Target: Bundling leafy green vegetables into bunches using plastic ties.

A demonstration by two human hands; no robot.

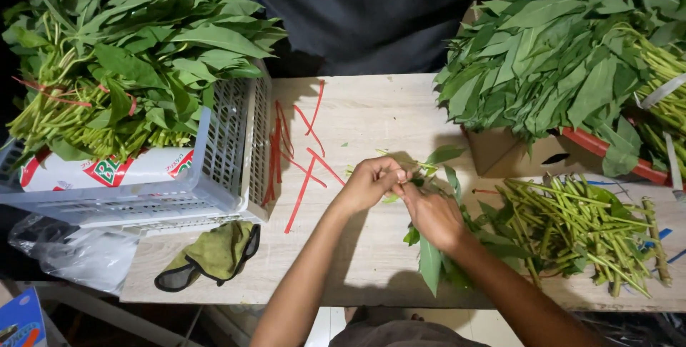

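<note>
Both my hands meet over the middle of a pale wooden table. My left hand pinches the top of a small bunch of leafy green stems, its fingers closed on the stalks. My right hand wraps around the same bunch just below, and long leaves hang from under it toward the table's near edge. Several red strips lie on the wood just left of my left hand.
A grey plastic crate heaped with leafy greens stands at the left. A cardboard box piled with greens stands at the right. Cut green stalks lie beside my right arm. A green cloth glove lies near the front-left edge.
</note>
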